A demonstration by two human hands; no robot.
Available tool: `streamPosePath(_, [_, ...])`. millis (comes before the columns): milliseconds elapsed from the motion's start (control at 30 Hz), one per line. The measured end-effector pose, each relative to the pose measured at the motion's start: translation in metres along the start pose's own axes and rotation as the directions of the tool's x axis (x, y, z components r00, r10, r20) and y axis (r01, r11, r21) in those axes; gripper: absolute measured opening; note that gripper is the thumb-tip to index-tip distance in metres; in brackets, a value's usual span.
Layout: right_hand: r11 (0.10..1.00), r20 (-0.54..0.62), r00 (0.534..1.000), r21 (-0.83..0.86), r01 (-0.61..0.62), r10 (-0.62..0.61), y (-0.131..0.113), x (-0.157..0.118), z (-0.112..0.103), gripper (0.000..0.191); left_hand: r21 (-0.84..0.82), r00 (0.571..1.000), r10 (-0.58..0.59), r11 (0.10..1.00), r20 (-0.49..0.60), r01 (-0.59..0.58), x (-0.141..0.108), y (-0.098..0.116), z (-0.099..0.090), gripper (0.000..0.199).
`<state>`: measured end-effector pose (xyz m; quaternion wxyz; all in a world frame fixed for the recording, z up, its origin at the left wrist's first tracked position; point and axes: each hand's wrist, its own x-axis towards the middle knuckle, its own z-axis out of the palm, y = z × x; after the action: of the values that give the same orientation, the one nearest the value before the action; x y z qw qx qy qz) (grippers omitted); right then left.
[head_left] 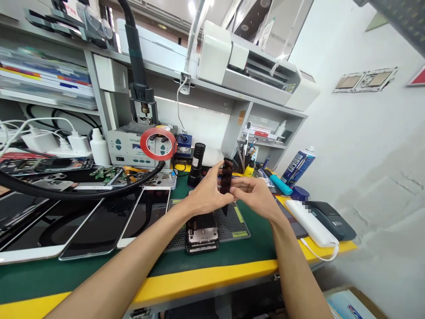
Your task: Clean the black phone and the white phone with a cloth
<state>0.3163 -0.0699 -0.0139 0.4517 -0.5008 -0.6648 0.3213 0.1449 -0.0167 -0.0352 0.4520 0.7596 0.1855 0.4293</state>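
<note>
My left hand (208,190) is closed on a thin dark panel (226,175), thumb and fingers at its edges. The panel is upright and seen nearly edge-on, so I cannot tell its exact kind. From the other side my right hand (254,195) also grips it, with thumb and fingertips at the panel's lower half. Below my left hand an opened phone (202,235) lies on a grey perforated mat (237,230), its inner metal parts showing. My left hand hides the phone's far end.
Several tablets and phones, including a white-framed phone (146,215), lie to the left. Behind are a rework station (129,148), red tape roll (143,144) and black flashlight (198,157). At right are a spray can (300,166) and white power bank (310,221). A black hose (83,195) crosses the left side.
</note>
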Motion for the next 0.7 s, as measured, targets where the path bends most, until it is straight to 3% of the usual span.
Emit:
streamPosePath(300, [0.999, -0.035, 0.999, 0.042, 0.02, -0.019, 0.0026, 0.0005, 0.0003, 0.025, 0.125, 0.996, 0.068, 0.99, -0.056, -0.061, -0.0018, -0.0085, 0.0042, 0.087])
streamPosePath(700, [0.998, -0.028, 0.998, 0.027, 0.061, -0.061, 0.0017, 0.0011, 0.0011, 0.026, 0.15, 0.994, 0.079, 0.986, -0.076, -0.067, -0.0038, -0.0077, 0.005, 0.09])
